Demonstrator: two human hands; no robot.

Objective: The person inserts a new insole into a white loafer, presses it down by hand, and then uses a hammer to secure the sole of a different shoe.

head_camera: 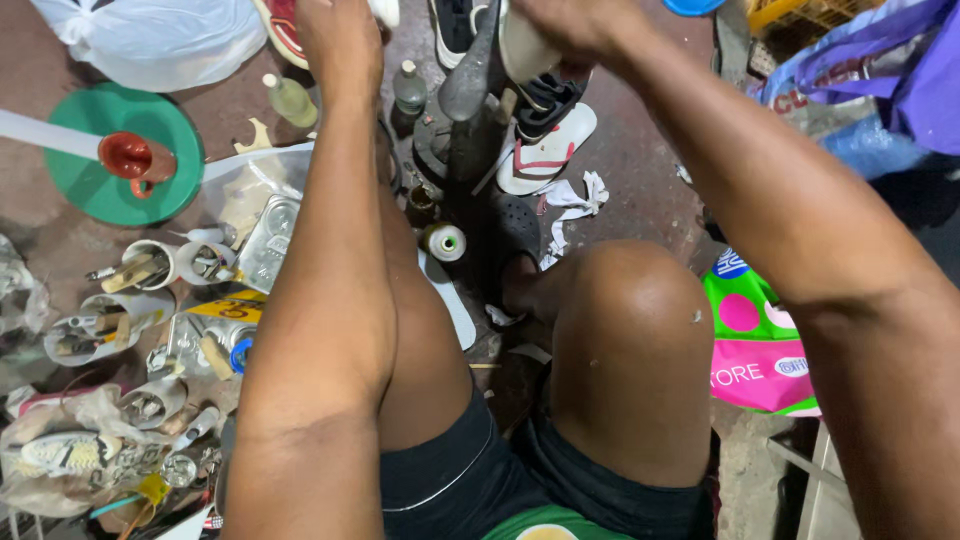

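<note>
dark, stained floor (640, 170) fills the view, and it is crowded with small things: a green round lid (80, 180) with a red cup (130, 157) on it, cut plastic tubs (150, 265) holding small tools, two small bottles (290, 100), a spool of pale thread (445, 242), a white and red sandal (545, 155), a white plastic bag (160, 40) and a bright green and pink bag (755, 345) beside the person's knee (625, 340).

both arms reach forward to a dark iron shoe stand (470, 90) that rises between the legs. the right hand (570, 25) is closed around a pale shoe (525, 50) that sits on the top of the stand, the fingers wrapped over it. the left hand (335, 35) is at the upper edge of the view, next to something white; whether it grips this or only touches it, i cannot tell.

as i judge it, the work on the shoe is in the middle: the shoe is mounted and held firm, thread and tools lie ready, but no finished seam or glued sole is visible, so most of the repair seems left to do.
</note>
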